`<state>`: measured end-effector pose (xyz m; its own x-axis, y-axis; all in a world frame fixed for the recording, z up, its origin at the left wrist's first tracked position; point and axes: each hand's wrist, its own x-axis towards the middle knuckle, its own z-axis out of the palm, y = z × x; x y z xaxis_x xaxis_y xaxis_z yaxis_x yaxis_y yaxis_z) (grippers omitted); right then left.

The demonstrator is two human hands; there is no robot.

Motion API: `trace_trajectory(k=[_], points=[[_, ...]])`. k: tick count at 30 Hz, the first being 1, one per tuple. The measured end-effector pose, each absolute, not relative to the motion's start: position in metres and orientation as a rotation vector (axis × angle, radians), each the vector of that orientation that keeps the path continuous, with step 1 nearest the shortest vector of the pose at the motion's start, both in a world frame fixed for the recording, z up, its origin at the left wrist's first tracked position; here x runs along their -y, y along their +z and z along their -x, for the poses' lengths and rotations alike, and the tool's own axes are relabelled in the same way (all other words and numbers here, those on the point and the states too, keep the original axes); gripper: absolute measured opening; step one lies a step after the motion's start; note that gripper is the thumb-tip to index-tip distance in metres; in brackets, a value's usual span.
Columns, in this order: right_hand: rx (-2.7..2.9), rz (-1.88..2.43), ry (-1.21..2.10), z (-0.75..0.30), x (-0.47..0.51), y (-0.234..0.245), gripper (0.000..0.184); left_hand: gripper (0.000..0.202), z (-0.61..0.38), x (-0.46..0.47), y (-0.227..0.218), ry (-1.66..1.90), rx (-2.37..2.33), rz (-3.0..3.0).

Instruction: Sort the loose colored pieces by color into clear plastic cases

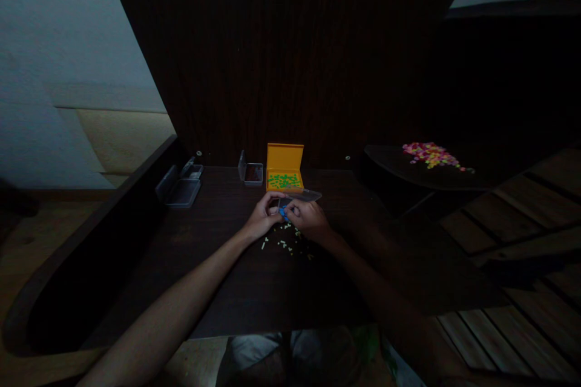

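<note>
Between my two hands is a small clear plastic box (282, 202) with its transparent lid (308, 195) raised to the right. Bright blue pieces (283, 213) show in it at my fingertips. My left hand (263, 217) curls round the box's left side, thumb and fingers closed on it. On the right, my right hand (311, 219) has its fingers bent and pressed together at the blue pieces; what they pinch is hidden. Small pale pieces (284, 245) lie scattered on the dark tabletop (245, 290) below my hands. Just behind them stands an open yellow box (285, 160) with green pieces (284, 181).
Open clear boxes (184, 192) stand at the left, by the raised side panel (104, 242). Another small clear box (253, 174) with dark contents sits left of the yellow one. Colourful pieces (431, 155) are heaped on a rounded shelf (399, 163) at right. A dark panel rises behind.
</note>
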<state>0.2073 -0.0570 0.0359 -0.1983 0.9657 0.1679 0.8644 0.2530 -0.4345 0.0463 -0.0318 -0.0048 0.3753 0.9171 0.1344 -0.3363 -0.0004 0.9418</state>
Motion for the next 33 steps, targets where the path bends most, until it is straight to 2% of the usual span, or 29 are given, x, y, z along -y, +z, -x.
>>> trace_trajectory(k=[9, 21, 28, 33], points=[[2.159, 1.750, 0.221, -0.207, 0.059, 0.037, 0.024, 0.051, -0.047, 0.030, -0.007, 1.093, -0.614, -1.158], [2.293, 1.533, 0.285, -0.223, 0.061, 0.041, 0.029, 0.050, -0.047, 0.032, -0.004, 1.097, -0.622, -1.148], [2.250, 1.596, 0.240, -0.220, 0.061, 0.044, 0.026, 0.049, -0.046, 0.031, -0.005, 1.122, -0.638, -1.137], [2.194, 1.408, 0.165, -0.219, 0.068, 0.045, 0.024, 0.050, -0.045, 0.030, -0.004, 1.150, -0.658, -1.143]])
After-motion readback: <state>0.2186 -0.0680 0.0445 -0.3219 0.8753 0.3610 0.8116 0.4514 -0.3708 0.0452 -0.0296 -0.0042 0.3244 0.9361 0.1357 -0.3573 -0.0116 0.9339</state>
